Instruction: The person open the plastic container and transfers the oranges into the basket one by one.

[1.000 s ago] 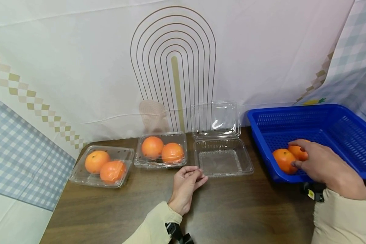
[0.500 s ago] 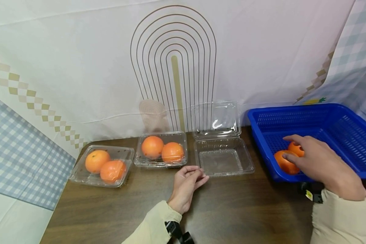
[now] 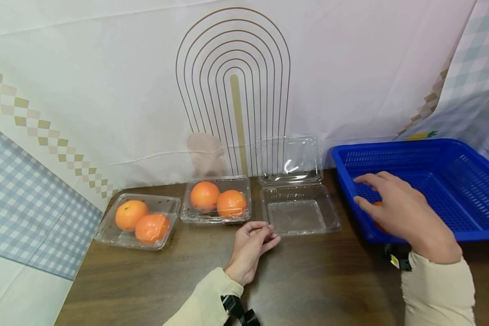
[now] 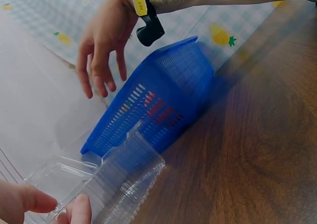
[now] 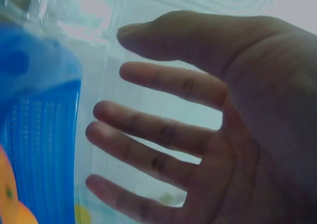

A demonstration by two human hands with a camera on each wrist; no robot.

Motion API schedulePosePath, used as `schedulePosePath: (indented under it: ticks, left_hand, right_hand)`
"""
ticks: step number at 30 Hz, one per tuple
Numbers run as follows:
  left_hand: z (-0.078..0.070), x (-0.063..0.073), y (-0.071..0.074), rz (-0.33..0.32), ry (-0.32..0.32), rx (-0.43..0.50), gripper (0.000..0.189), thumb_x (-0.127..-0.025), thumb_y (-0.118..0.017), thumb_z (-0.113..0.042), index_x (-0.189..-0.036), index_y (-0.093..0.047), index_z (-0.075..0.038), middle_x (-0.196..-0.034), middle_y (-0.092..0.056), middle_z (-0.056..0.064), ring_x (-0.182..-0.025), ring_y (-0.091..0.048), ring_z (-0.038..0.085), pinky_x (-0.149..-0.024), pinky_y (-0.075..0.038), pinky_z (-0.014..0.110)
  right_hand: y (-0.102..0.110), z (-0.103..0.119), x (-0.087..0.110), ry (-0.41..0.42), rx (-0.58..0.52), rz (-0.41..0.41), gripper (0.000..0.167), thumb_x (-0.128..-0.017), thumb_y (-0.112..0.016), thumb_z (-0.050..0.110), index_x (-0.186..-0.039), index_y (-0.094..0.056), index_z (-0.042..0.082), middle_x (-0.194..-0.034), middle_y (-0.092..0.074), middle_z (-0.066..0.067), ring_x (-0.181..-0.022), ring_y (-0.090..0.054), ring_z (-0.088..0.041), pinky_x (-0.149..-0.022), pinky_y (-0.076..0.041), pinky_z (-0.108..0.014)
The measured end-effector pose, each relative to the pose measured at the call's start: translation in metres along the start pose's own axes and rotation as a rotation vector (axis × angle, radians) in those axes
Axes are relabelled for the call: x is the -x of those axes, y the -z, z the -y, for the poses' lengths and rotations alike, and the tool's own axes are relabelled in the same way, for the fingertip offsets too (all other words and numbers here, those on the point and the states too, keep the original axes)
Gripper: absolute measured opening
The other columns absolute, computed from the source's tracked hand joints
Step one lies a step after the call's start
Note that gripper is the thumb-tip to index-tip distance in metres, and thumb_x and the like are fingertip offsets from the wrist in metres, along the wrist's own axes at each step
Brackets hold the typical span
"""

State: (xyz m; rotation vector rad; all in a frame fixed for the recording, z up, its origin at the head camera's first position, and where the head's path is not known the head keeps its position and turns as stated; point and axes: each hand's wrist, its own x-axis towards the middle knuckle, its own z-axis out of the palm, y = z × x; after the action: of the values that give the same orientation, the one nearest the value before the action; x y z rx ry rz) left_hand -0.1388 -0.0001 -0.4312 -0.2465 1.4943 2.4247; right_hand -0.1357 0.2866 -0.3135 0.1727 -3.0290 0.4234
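My left hand [image 3: 247,250] stays low at the near left corner of an open clear plastic clamshell box [image 3: 330,222], thumb and fingertips pinching its rim. The box's lid [image 3: 309,156] stands raised against the backdrop. My right hand [image 3: 407,210] is over the left side of a blue plastic basket [image 3: 452,234], fingers spread and holding nothing. Oranges [image 5: 9,192] lie in the basket, mostly covered by the right hand in the head view; their colour shows through the slotted wall in the left wrist view.
Two closed clear boxes stand to the left: the middle box [image 3: 240,218] and the far left box [image 3: 106,237], each with two oranges inside. A white patterned cloth [image 3: 126,90] hangs behind the wooden table [image 3: 309,280].
My right hand has drawn up from the oranges and moved left, its fingers spreading, toward the basket's left wall. The oranges stay in the basket. My left hand keeps its place.
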Motion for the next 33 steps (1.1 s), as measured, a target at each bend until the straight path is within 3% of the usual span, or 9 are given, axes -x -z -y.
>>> schedulePosePath:
  ticks: [9,17,21,27,30,33]
  left_hand:
    - [-0.002,0.000,-0.001,0.015,0.000,-0.001,0.026,-0.097,-0.062,0.001,-0.119,-0.051,0.010,-0.100,-0.067,0.011,-0.081,-0.069,0.015,-0.088,-0.066,0.034]
    - [-0.001,0.003,0.001,0.023,0.010,-0.032,0.020,-0.100,-0.060,-0.002,-0.117,-0.054,0.006,-0.103,-0.069,0.012,-0.081,-0.069,0.014,-0.087,-0.067,0.033]
    - [-0.002,0.005,0.004,0.049,0.014,-0.047,0.022,-0.101,-0.058,-0.002,-0.120,-0.052,0.009,-0.103,-0.068,0.011,-0.084,-0.069,0.014,-0.088,-0.066,0.032]
    - [-0.008,0.007,0.009,0.076,-0.007,-0.077,0.026,-0.101,-0.056,-0.001,-0.122,-0.050,0.012,-0.101,-0.069,0.012,-0.087,-0.071,0.016,-0.087,-0.066,0.029]
    - [-0.013,0.010,0.012,0.065,-0.004,-0.135,0.026,-0.099,-0.057,0.000,-0.122,-0.053,0.012,-0.104,-0.071,0.016,-0.088,-0.072,0.016,-0.086,-0.066,0.028]
    - [-0.019,0.016,0.016,0.069,-0.009,-0.261,0.026,-0.098,-0.057,-0.001,-0.121,-0.055,0.011,-0.105,-0.071,0.019,-0.086,-0.072,0.016,-0.084,-0.066,0.029]
  right_hand:
    - [-0.009,0.028,-0.006,0.134,-0.005,0.000,0.043,-0.096,-0.071,0.027,-0.132,-0.063,0.005,-0.123,-0.064,-0.022,-0.111,-0.060,-0.040,-0.095,-0.053,-0.063]
    - [-0.027,0.044,-0.008,0.231,-0.036,0.086,0.046,-0.084,-0.084,0.028,-0.123,-0.069,0.008,-0.107,-0.069,-0.010,-0.095,-0.065,-0.030,-0.083,-0.059,-0.053]
    - [-0.032,0.053,-0.009,0.226,-0.035,0.167,0.043,-0.081,-0.087,0.025,-0.118,-0.071,0.011,-0.105,-0.069,-0.008,-0.092,-0.063,-0.026,-0.081,-0.059,-0.048]
    - [-0.038,0.057,-0.012,0.212,-0.031,0.289,0.031,-0.078,-0.088,0.018,-0.105,-0.073,0.014,-0.090,-0.067,-0.003,-0.080,-0.058,-0.017,-0.066,-0.054,-0.033]
    - [-0.042,0.056,-0.012,0.206,-0.043,0.297,0.025,-0.077,-0.088,0.013,-0.097,-0.074,0.016,-0.085,-0.066,-0.002,-0.076,-0.056,-0.015,-0.062,-0.051,-0.029]
    - [-0.046,0.054,-0.013,0.194,-0.043,0.298,0.021,-0.078,-0.085,0.008,-0.093,-0.074,0.016,-0.082,-0.065,-0.002,-0.073,-0.055,-0.015,-0.060,-0.049,-0.027]
